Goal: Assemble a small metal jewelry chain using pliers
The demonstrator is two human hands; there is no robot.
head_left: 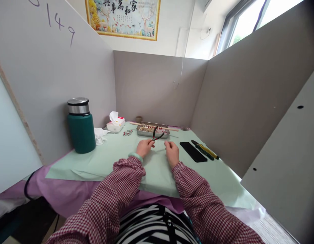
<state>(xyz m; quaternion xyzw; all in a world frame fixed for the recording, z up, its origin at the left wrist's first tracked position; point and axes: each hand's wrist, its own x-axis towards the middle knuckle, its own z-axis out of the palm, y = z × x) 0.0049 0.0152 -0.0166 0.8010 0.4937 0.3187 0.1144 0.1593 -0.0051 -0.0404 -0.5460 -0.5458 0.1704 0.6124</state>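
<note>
My left hand is closed around small black-handled pliers, whose handles stick up and away from me. My right hand rests on the pale green mat a short way to the right, fingers pinched together on something too small to make out; a thin wire seems to run between the two hands. Just beyond the hands stands a shallow metal tray holding small beads or findings. A jade-green bangle sits on my left wrist.
A dark green flask stands at the left, with a tissue box and crumpled tissue behind it. A black phone and yellow-handled cutters lie at the right. A thin wooden stick, a small cup and grey partition walls enclose the desk.
</note>
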